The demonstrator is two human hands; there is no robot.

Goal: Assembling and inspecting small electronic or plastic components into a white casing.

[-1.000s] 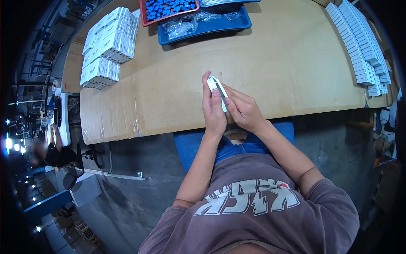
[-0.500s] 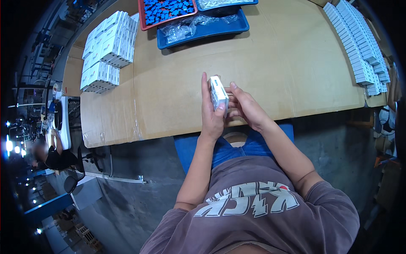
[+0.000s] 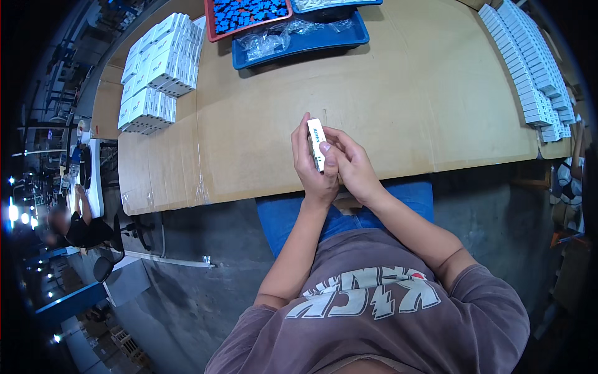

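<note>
A small white printed box (image 3: 316, 138) is held between my two hands, above the near part of the cardboard-covered table. My left hand (image 3: 305, 163) wraps its left side, with the fingers pointing away from me. From the right, my right hand (image 3: 350, 163) closes on the box, its thumb lying across the upper face. Part of the box's lower end is hidden behind the thumbs and palms.
Stacked white boxes (image 3: 159, 68) stand at the table's far left. Long rows of similar boxes (image 3: 523, 68) line the right edge. At the back are a red tray (image 3: 215, 31) of blue pieces and a blue tray (image 3: 305, 55) with clear plastic. A person (image 3: 87, 227) sits far left.
My right hand has closed in from the right and now grips the box together with my left. The box has turned, so a different printed face shows upward.
</note>
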